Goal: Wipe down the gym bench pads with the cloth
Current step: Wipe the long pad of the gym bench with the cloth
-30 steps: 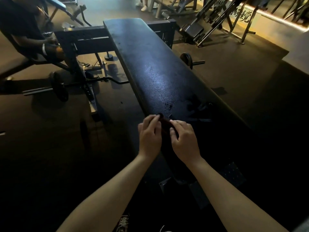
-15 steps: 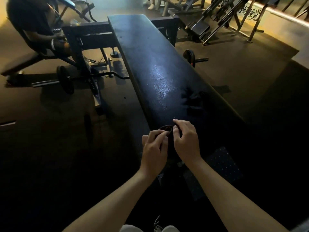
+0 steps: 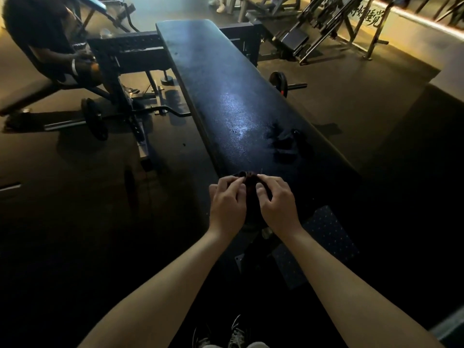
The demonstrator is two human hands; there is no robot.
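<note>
Bench pad [image 3: 226, 96] glossy, gym floor [image 3: 339, 104] dim

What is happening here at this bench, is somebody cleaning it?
It looks so. A person stands at the near end of the long pad, with the left hand and the right hand both pinching a bunched dark cloth over that end. Whether the cloth touches the pad I cannot tell. The pad's middle shines. A small dark thing lies farther along it, too dark to identify. A seated person is at the far left.
</note>
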